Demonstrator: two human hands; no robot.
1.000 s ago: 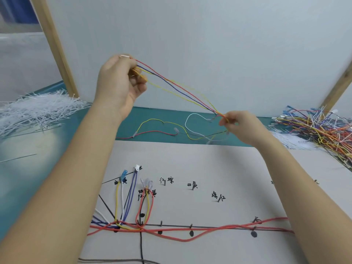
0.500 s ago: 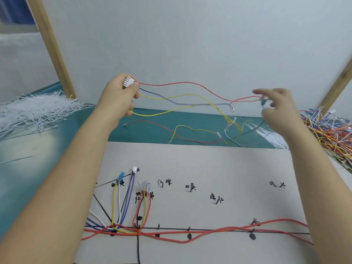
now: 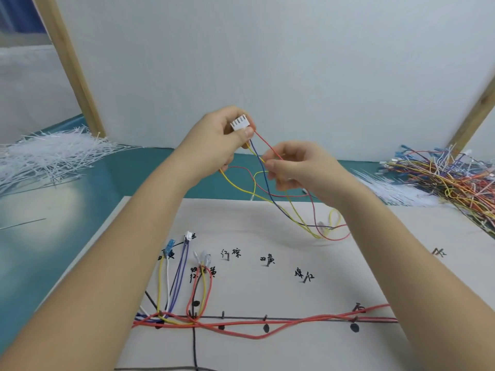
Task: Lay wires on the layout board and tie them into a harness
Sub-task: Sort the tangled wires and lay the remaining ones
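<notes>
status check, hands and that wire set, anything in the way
Left hand grips white connector, held above layout board. Right hand pinches its wires just below. Nothing blocking; wire ends trail onto board.

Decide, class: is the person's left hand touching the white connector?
Touching. The head view shows the left hand pinching the white connector between thumb and fingers, with its coloured wires hanging below.

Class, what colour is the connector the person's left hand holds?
White: the connector, pinched by the left hand, shows best in the head view.
</notes>
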